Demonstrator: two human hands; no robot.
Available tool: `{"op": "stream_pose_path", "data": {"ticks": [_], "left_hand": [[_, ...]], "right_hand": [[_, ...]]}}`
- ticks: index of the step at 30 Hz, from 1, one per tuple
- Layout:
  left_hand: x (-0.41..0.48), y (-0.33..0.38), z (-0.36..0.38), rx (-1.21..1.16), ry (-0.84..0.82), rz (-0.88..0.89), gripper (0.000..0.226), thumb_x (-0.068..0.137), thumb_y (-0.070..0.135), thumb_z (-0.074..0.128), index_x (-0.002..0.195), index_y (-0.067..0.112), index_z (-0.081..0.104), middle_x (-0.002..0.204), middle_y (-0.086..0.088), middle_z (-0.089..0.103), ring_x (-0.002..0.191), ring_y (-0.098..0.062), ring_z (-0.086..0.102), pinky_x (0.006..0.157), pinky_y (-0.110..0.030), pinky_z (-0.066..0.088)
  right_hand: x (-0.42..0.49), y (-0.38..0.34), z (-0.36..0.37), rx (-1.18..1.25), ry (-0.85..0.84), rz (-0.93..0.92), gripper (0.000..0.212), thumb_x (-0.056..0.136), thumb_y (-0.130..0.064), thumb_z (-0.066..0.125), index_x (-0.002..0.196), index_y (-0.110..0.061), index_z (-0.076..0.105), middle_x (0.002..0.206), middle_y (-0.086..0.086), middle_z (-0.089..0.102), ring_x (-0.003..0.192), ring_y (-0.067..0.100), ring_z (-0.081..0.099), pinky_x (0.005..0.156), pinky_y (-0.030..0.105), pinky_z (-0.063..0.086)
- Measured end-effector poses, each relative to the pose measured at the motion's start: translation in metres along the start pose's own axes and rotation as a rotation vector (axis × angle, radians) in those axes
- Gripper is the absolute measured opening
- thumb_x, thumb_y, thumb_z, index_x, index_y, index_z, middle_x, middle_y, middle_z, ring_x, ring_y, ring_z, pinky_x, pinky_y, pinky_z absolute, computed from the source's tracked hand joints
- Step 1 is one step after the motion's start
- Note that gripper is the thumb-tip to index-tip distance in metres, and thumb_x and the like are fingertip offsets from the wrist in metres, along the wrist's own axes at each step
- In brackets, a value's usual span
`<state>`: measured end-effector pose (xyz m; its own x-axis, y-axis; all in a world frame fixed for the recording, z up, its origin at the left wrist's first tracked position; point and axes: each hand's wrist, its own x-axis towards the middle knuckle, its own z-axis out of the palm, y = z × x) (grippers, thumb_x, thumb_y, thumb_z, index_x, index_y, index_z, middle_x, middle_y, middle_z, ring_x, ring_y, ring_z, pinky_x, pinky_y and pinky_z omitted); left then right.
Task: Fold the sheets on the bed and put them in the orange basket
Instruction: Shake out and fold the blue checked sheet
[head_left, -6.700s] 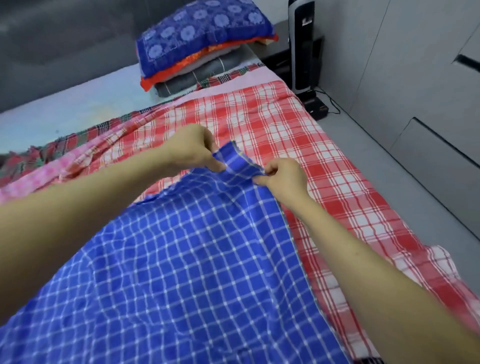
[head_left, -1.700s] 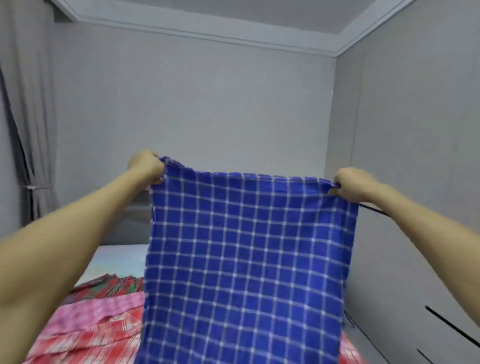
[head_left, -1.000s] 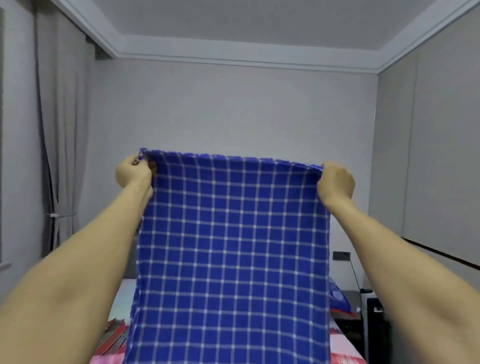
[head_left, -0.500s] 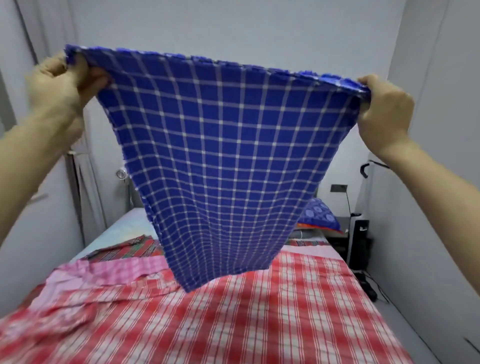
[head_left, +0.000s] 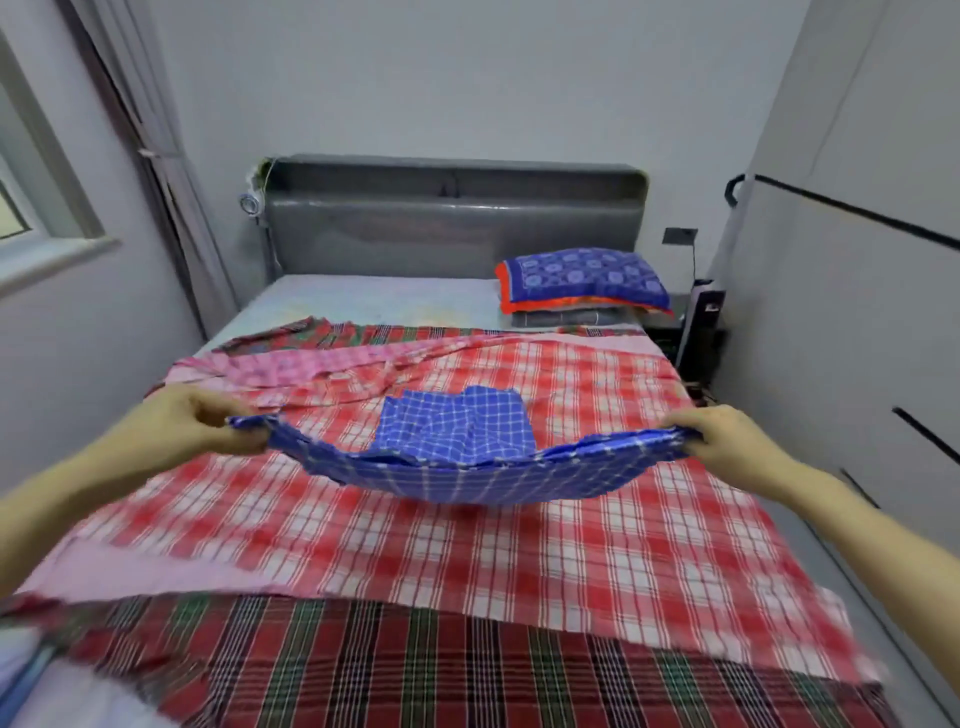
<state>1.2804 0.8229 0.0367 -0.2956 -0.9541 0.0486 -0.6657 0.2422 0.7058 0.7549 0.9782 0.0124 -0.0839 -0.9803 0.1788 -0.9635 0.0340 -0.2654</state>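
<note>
Now that the blue checked sheet (head_left: 457, 441) is down from its high hold of half a second ago, your left hand (head_left: 208, 426) and right hand (head_left: 727, 441) each pinch a near corner. Its far end lies on the red checked sheet (head_left: 467, 545) (no orange basket in view), so the next fold can probably start.

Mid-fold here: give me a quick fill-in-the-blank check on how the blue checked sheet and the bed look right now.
The left hand and the right hand each grip an end of the blue checked cloth sheet, which sags ____ them. Its far part lies on a wide checked cloth sheet coloured ____ and white. The blue patterned pillow with orange trim lies at the bed's far ____ corner.
Missing words: between; red; right.
</note>
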Motion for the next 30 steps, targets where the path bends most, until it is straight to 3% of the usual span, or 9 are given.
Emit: {"op": "stream_pose_path", "data": {"ticks": [2, 8, 11, 13, 15, 16, 18, 22, 30], "left_hand": [[-0.045, 0.011, 0.022, -0.039, -0.019, -0.058, 0.006, 0.075, 0.017, 0.078, 0.08, 0.019, 0.077, 0.076, -0.003, 0.074, 0.071, -0.014, 0.063, 0.069, -0.026, 0.046], [-0.142, -0.031, 0.084, -0.041, 0.119, -0.211, 0.006, 0.081, 0.019, 0.073, 0.084, 0.018, 0.076, 0.084, -0.003, 0.067, 0.071, -0.02, 0.056, 0.058, -0.028, 0.042], [-0.205, -0.037, 0.111, 0.065, 0.092, -0.174, 0.022, 0.079, 0.014, 0.074, 0.101, 0.012, 0.074, 0.105, 0.003, 0.065, 0.087, -0.018, 0.062, 0.081, -0.033, 0.051], [-0.242, -0.035, 0.123, 0.1, 0.019, -0.228, 0.019, 0.079, 0.016, 0.074, 0.099, 0.017, 0.074, 0.094, 0.002, 0.068, 0.083, -0.012, 0.061, 0.078, -0.028, 0.048], [-0.274, -0.035, 0.125, 0.161, -0.099, -0.279, 0.008, 0.08, 0.028, 0.073, 0.082, 0.02, 0.072, 0.064, 0.001, 0.062, 0.062, -0.006, 0.051, 0.059, -0.021, 0.036], [-0.284, -0.035, 0.125, 0.194, -0.147, -0.28, 0.022, 0.077, 0.038, 0.071, 0.074, 0.016, 0.07, 0.057, -0.005, 0.057, 0.056, -0.008, 0.046, 0.055, -0.023, 0.031], [-0.305, -0.039, 0.123, 0.237, -0.238, -0.287, 0.037, 0.074, 0.048, 0.066, 0.067, 0.012, 0.065, 0.055, -0.004, 0.054, 0.056, -0.011, 0.046, 0.056, -0.026, 0.029], [-0.332, -0.046, 0.129, 0.222, -0.401, -0.348, 0.026, 0.084, 0.032, 0.067, 0.064, 0.017, 0.06, 0.055, 0.007, 0.058, 0.056, -0.005, 0.049, 0.057, -0.024, 0.033], [-0.281, -0.096, 0.178, 0.088, -0.3, -0.49, 0.035, 0.085, 0.031, 0.066, 0.084, -0.004, 0.065, 0.074, -0.019, 0.067, 0.065, -0.025, 0.061, 0.072, -0.038, 0.054]], "right_hand": [[-0.027, -0.007, 0.02, -0.025, -0.138, 0.016, 0.024, 0.084, 0.004, 0.052, 0.085, -0.015, 0.067, 0.075, 0.003, 0.067, 0.066, 0.019, 0.052, 0.057, 0.031, 0.033], [-0.1, -0.012, 0.068, -0.166, -0.319, 0.016, 0.02, 0.094, -0.008, 0.047, 0.087, -0.015, 0.064, 0.076, 0.001, 0.064, 0.061, 0.014, 0.046, 0.053, 0.026, 0.03], [-0.152, -0.005, 0.082, -0.189, -0.388, -0.013, 0.018, 0.094, -0.01, 0.048, 0.087, -0.017, 0.064, 0.08, 0.002, 0.066, 0.067, 0.017, 0.052, 0.056, 0.029, 0.034], [-0.183, -0.003, 0.084, -0.191, -0.482, -0.027, 0.02, 0.094, -0.014, 0.051, 0.077, -0.023, 0.058, 0.079, 0.001, 0.064, 0.066, 0.016, 0.05, 0.059, 0.029, 0.036], [-0.21, 0.0, 0.086, -0.139, -0.557, -0.025, 0.02, 0.094, -0.019, 0.054, 0.075, -0.025, 0.056, 0.078, -0.001, 0.061, 0.065, 0.012, 0.047, 0.061, 0.027, 0.037], [-0.219, 0.002, 0.085, -0.094, -0.607, -0.017, 0.017, 0.094, -0.02, 0.055, 0.077, -0.023, 0.058, 0.078, -0.002, 0.061, 0.065, 0.011, 0.048, 0.061, 0.025, 0.038], [-0.242, 0.003, 0.083, -0.021, -0.737, -0.004, 0.016, 0.092, -0.021, 0.057, 0.076, -0.022, 0.061, 0.075, -0.004, 0.061, 0.065, 0.01, 0.05, 0.06, 0.022, 0.04], [-0.27, -0.002, 0.085, 0.066, -0.965, 0.044, 0.02, 0.086, -0.013, 0.057, 0.069, -0.023, 0.059, 0.069, -0.002, 0.06, 0.06, 0.009, 0.051, 0.056, 0.017, 0.042], [-0.24, 0.003, 0.131, 0.091, -0.887, 0.209, 0.035, 0.088, -0.006, 0.054, 0.058, -0.023, 0.049, 0.057, -0.006, 0.048, 0.055, 0.012, 0.042, 0.055, 0.022, 0.037]]}}
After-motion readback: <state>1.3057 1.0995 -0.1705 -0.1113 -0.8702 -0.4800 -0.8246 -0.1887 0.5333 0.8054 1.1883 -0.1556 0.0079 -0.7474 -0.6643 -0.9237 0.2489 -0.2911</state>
